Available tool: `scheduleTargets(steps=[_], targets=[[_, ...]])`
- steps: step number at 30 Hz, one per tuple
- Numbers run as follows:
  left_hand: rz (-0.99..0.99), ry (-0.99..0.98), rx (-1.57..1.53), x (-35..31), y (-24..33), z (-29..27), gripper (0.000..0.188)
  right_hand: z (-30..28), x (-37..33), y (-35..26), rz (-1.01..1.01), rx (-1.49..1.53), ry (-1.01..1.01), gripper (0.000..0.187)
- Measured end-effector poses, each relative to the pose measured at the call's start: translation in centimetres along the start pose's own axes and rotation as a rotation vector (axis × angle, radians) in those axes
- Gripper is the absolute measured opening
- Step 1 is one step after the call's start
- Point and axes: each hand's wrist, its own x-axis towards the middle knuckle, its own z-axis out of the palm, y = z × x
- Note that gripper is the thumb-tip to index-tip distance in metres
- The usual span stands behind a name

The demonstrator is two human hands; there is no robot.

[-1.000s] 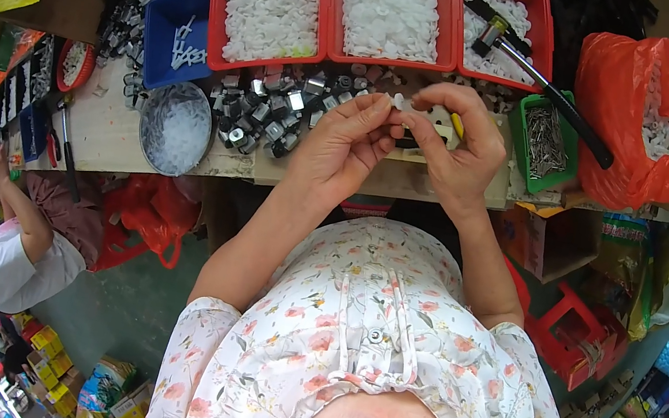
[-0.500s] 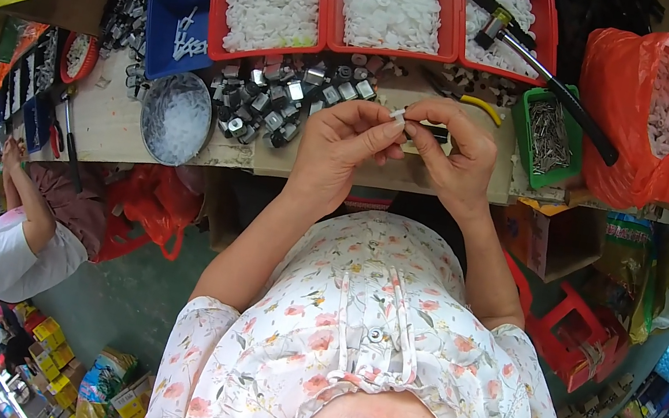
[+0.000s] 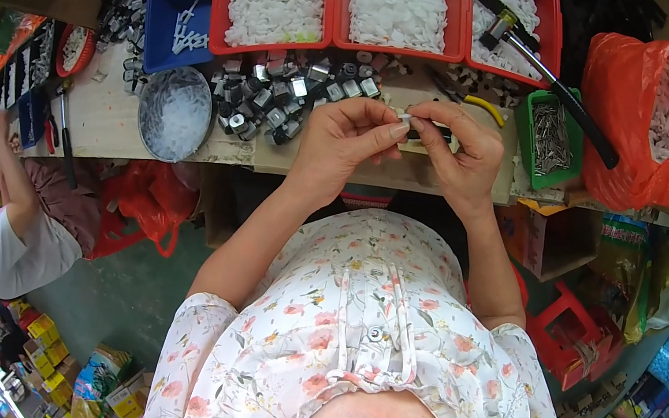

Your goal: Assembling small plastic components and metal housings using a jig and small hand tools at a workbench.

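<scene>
Above the bench's near edge my two hands meet, fingertips pinched together around a small white plastic piece [image 3: 407, 119]. My left hand [image 3: 346, 135] grips it from the left between thumb and forefinger. From the other side, my right hand [image 3: 462, 153] pinches at it too; the fingers partly hide the piece. Just behind my hands lies a dark part [image 3: 430, 133] on the bench, mostly covered. Left of my left hand is a loose heap of black and silver metal parts [image 3: 274, 95]. Beyond the hands stand red trays [image 3: 326, 45] filled with small white plastic pieces.
A blue bin [image 3: 151, 15] and a round metal bowl [image 3: 144, 122] of white pieces stand left. To the right are a green basket [image 3: 575, 166] of metal pins, a hammer [image 3: 587, 119], yellow-handled pliers [image 3: 488, 106] and a red bag [image 3: 597, 166]. A co-worker [image 3: 14, 247] sits far left.
My fingers have shifted slightly on the white piece, and my right hand has moved a little to the right. The co-worker's arm has reached forward over the bench.
</scene>
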Motion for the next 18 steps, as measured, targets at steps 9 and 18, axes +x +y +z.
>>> scheduleTargets(steps=[9,18], targets=[[0.762,0.243,1.154,-1.4,-0.7,-2.0,0.015,1.4,-0.7,2.7,-0.176,-0.297,-0.074,0.015],[0.953,0.102,1.515,-1.3,-3.5,-3.1,0.033,1.9,-0.6,3.4,-0.213,-0.364,-0.096,0.015]])
